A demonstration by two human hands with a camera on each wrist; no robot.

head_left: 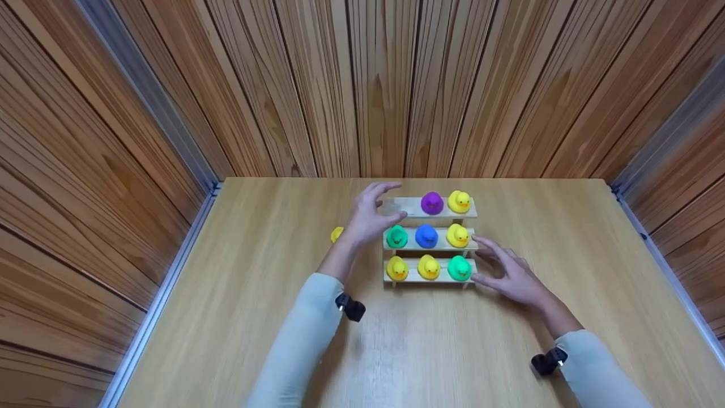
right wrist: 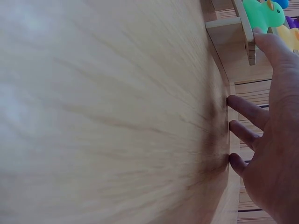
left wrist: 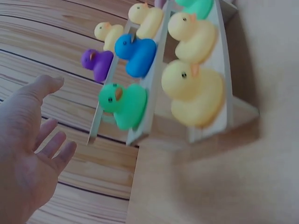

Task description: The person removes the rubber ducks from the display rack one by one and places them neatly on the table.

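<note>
A three-tier wooden stand [head_left: 406, 207] holds rubber ducks. Its top tier bears a purple duck [head_left: 432, 203] and a yellow duck [head_left: 459, 202], with bare wood at the left. Green [head_left: 397, 236], blue [head_left: 426, 236] and yellow ducks [head_left: 457, 236] line the middle tier; two yellow ducks [head_left: 429, 267] and a green duck [head_left: 459, 268] fill the lowest. My left hand [head_left: 367, 216], thumb and fingers spread apart, hovers by the top tier's left end, holding nothing. At the stand's right side is my right hand [head_left: 512, 276], its thumb at the lowest tier's end, fingers extended.
Another yellow duck [head_left: 336, 234] lies on the table [head_left: 272, 255] left of the stand, partly hidden behind my left wrist. Wood-plank walls [head_left: 374, 85] enclose the back and sides, with metal rails [head_left: 164, 283] along the side edges.
</note>
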